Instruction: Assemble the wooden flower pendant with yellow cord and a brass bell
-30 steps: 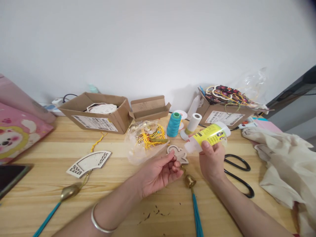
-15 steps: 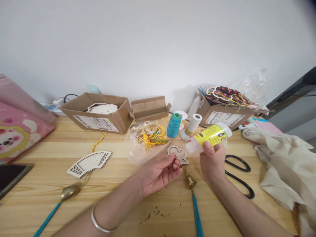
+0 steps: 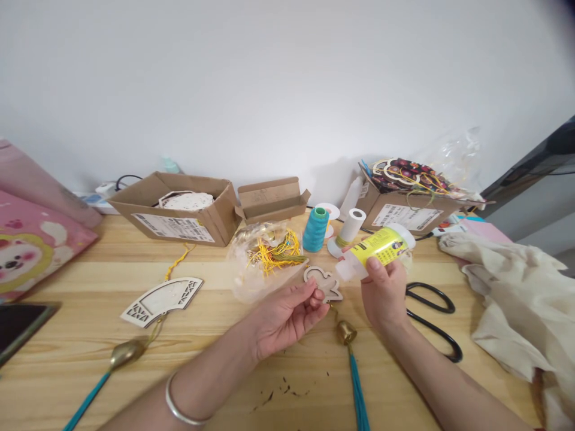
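My right hand [image 3: 385, 293] grips a translucent glue bottle [image 3: 381, 246] with a yellow label, tilted so its narrower end points left and down. My left hand [image 3: 294, 320] is pinched, thumb to fingertips; whatever may be between them is too small to make out. Just beyond those fingers is a cloud-shaped wooden piece [image 3: 331, 288], partly covered by the hand. From it hangs a brass bell [image 3: 345, 332] with a teal tassel [image 3: 357, 386]. On the left lies a fan-shaped wooden piece [image 3: 162, 299], joined by cord to another brass bell [image 3: 127, 353] with a teal tassel.
Behind my hands are a plastic bag of yellow cords [image 3: 278, 254], a teal thread cone [image 3: 316, 230] and a white roll [image 3: 352, 226]. Cardboard boxes [image 3: 220, 218] line the wall. Black-handled scissors [image 3: 433, 326] and cream cloth [image 3: 507, 299] lie right; a dark-screened device [image 3: 20, 326] lies left.
The glue bottle in my right hand has shifted slightly left and down. My left hand keeps its pinch, almost still.
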{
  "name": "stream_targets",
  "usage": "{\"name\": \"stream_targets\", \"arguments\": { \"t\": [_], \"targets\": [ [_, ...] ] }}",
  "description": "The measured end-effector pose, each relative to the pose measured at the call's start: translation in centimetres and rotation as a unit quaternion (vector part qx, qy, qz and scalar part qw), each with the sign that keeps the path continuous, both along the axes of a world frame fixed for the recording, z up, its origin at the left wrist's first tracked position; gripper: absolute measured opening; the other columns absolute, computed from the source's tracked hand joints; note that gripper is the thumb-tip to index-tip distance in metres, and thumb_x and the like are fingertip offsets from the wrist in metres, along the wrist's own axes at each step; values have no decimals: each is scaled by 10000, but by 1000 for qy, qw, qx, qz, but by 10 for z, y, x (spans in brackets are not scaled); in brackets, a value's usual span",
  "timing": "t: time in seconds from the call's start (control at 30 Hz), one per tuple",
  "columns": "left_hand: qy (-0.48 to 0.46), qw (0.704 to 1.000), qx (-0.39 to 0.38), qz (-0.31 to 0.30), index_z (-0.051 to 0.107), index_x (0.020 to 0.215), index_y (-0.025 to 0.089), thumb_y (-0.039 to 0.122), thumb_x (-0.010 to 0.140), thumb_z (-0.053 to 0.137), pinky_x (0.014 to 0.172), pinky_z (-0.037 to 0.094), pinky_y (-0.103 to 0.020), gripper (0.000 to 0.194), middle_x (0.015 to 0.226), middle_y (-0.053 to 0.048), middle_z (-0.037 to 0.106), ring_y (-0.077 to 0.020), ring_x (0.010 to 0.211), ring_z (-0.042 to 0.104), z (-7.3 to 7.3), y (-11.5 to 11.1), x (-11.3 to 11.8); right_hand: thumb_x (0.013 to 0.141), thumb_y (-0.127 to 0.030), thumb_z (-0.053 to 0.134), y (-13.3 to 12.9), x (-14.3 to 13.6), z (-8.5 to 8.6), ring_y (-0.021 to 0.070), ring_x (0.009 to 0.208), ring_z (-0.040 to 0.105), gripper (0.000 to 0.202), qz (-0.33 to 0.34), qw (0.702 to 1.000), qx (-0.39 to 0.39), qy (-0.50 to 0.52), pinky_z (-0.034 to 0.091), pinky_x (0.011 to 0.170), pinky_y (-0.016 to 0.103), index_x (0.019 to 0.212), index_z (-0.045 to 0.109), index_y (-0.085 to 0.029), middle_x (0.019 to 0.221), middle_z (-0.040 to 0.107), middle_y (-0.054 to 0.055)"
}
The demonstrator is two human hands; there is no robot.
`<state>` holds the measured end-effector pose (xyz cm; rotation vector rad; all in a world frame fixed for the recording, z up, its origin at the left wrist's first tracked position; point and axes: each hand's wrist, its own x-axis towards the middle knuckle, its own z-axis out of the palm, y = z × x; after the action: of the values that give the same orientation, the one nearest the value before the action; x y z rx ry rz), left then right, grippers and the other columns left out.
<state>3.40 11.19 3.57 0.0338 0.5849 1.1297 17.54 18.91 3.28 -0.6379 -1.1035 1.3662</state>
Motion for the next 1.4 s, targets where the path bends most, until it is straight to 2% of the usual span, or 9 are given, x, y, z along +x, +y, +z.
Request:
{"name": "stream_targets", "arguments": {
  "t": [0.37,0.73,1.0,1.4],
  "targets": [
    [-33,999,-20,-3,543,699,82,138,841,448,624,546,-173,180,627,-18,496,-30,526,501,2,-1,0,600,-393,701,0,-1,0,238,767,633,344,-14,1000,-20,2,494,731,393,842,578,-183,811,679,66],
    [-30,999,-28,-16,537,778,66,125,828,479,631,541,-158,96,631,-6,476,-36,561,513,1,3,1,579,-393,712,-1,-3,4,218,706,641,340,-17,997,-61,34,506,686,367,809,564,-190,773,678,47],
    [-32,998,-35,-28,529,744,66,94,826,463,608,543,-155,108,607,-1,470,-34,539,512,1,0,-1,593,-399,697,-1,-3,3,223,746,629,338,-19,998,-54,19,489,741,400,821,543,-202,808,669,49],
    [-26,997,-67,13,572,743,46,96,814,488,549,535,-132,120,655,-50,567,-50,532,577,0,1,0,598,-429,686,-2,-3,5,215,673,648,335,-16,999,-30,10,521,618,348,813,576,-197,754,689,48]
  ]
}}
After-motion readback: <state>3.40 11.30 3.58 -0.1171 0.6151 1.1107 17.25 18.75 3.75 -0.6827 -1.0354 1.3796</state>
